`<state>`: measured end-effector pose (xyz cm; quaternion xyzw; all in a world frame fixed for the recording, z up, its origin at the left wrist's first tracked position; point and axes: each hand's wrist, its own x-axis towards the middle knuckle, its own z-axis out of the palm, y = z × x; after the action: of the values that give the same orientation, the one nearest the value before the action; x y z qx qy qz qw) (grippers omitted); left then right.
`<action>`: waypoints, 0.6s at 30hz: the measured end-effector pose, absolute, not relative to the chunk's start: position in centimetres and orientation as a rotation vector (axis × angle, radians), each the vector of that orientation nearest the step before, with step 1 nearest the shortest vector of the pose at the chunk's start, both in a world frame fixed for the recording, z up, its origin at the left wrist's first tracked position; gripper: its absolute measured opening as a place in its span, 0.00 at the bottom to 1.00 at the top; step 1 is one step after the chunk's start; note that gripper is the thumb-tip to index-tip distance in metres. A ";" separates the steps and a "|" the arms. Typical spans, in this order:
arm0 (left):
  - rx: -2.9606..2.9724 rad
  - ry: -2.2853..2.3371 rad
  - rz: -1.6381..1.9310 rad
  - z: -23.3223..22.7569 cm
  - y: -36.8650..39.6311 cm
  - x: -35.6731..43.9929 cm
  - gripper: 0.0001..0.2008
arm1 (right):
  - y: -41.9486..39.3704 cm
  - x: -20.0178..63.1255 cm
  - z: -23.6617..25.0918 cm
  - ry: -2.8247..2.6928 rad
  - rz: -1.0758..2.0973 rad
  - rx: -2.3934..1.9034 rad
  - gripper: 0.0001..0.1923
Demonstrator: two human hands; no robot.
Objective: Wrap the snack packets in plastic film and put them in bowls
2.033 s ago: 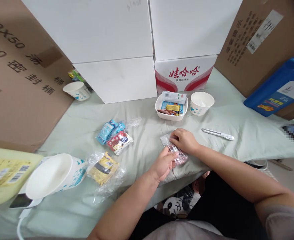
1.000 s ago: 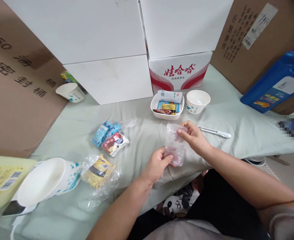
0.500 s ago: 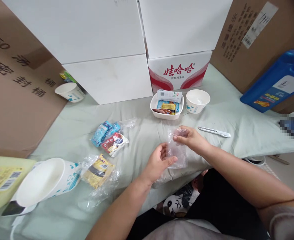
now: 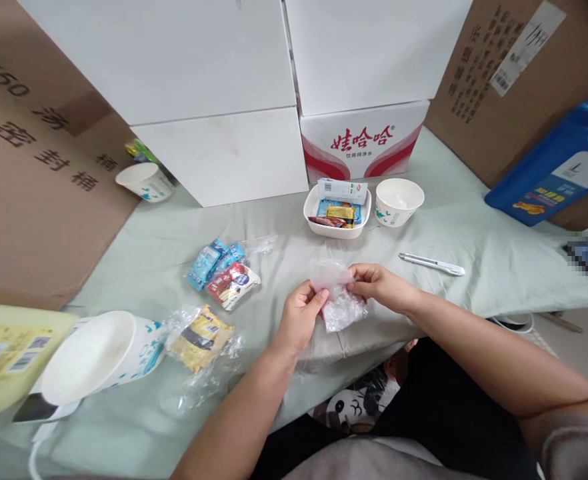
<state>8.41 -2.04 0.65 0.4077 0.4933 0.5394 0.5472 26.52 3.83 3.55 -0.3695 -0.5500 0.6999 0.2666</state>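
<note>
A clear plastic bag [image 4: 341, 308] is stretched between my two hands above the near part of the cloth. My left hand [image 4: 301, 310] pinches its left side between thumb and fingers. On the opposite side, my right hand [image 4: 378, 287] grips the upper right edge. Nothing shows inside the bag. Beyond it stands a white tray [image 4: 311, 227] with several wrapped snacks and a pale packet in it. Left of my hands lie blue packets [image 4: 208, 263], a red-and-white snack packet [image 4: 233, 285] and a yellow packet [image 4: 201, 339] in clear wrap.
A utility knife [image 4: 431, 264] lies right of my hands. Paper bowls stand beside the tray [image 4: 399, 208], at the back left [image 4: 145, 183] and at the near left [image 4: 139, 347]. White boxes [image 4: 219, 160] wall off the back; a blue bottle [image 4: 549, 173] leans at right.
Both hands have come level, with the left raised to the bag's edge. The bag has turned and spread, its upper part now lying flat between my fingers.
</note>
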 end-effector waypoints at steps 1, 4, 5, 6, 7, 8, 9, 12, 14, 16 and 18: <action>0.975 1.164 1.292 0.6 -2.0 8.3 0.06 | 3.9 26.6 3.7 -1.452 1.899 -0.986 0.08; 1.067 1.140 1.306 0.5 -2.1 8.0 0.04 | 4.0 26.6 3.8 -1.373 1.938 -0.975 0.05; 1.109 1.138 1.310 0.5 -2.1 8.0 0.06 | 4.1 26.7 3.8 -1.352 1.953 -0.980 0.05; 1.146 1.147 1.315 0.6 -2.2 8.1 0.07 | 4.1 26.7 3.7 -1.332 1.967 -0.988 0.04; 1.171 1.167 1.317 0.7 -2.2 8.2 0.07 | 4.2 26.7 3.7 -1.308 1.980 -0.996 0.04; 1.182 1.196 1.317 0.8 -2.2 8.2 0.07 | 4.2 26.7 3.7 -1.281 1.996 -0.998 0.04; 1.180 1.228 1.317 0.9 -2.2 8.3 0.07 | 4.3 26.8 3.7 -1.255 2.015 -0.992 0.04; 1.147 1.300 1.323 0.8 -2.2 8.4 0.05 | 4.5 26.9 3.7 -1.183 2.096 -0.927 0.08; 1.147 1.326 1.333 0.4 -2.1 8.2 0.05 | 4.5 27.0 3.7 -1.161 2.150 -0.893 0.14; 1.140 1.325 1.339 0.0 -2.1 8.1 0.05 | 4.4 27.0 3.7 -1.195 2.159 -0.903 0.21; 1.091 1.290 1.343 -0.3 -2.1 7.9 0.07 | 4.3 27.1 3.7 -1.325 2.102 -0.924 0.22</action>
<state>7.94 -2.09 -0.34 0.4457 0.5269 0.5487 0.4718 27.06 4.33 3.69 -0.3382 -0.4850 0.7691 0.2428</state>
